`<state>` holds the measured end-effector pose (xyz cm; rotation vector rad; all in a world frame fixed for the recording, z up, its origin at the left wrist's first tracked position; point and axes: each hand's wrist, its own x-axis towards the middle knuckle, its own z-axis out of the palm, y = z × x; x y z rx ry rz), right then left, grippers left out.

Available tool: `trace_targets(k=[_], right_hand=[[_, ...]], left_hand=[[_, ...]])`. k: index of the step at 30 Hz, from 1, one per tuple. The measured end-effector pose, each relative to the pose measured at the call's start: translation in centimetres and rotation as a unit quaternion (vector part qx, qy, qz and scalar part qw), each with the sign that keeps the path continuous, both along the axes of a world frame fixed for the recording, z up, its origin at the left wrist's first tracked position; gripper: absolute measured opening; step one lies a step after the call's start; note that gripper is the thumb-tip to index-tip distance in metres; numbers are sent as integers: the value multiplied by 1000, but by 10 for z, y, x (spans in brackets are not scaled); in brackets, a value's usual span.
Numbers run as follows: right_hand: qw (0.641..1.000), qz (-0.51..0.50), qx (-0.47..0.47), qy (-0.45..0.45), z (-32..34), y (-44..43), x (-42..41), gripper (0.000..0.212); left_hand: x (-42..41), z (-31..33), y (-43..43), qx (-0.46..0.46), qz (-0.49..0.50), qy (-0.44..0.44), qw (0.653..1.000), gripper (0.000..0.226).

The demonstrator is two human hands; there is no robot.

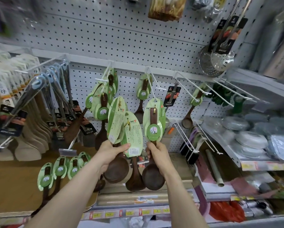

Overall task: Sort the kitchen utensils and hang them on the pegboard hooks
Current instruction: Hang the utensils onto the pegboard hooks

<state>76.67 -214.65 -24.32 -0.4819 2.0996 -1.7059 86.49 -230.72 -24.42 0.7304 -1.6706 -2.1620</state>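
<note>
Dark wooden spoons on green cards, upright, bowls down; others on white pegboard hooks

The bundled wooden spoons and the single wooden ladle are dark brown wood, smooth with a low sheen. Their green backing cards are glossy printed card. The pegboard looks like matt, pale-grey painted metal; its hooks are white-coated wire. The perforated skimmers are bright polished steel. The rice paddles at left are pale, matt wood.
</note>
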Motion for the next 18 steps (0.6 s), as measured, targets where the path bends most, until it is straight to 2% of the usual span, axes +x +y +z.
trace_targets(k=[8,18], right_hand=[[999,-10,18,30,-12,1,-7,24],[1000,-9,6,-9,0,-15,-16,24]], left_hand=[[-5,-8,-2,-6,0,-9,1000,46],[-6,-9,-9,-19,-5,-19,1000,46]])
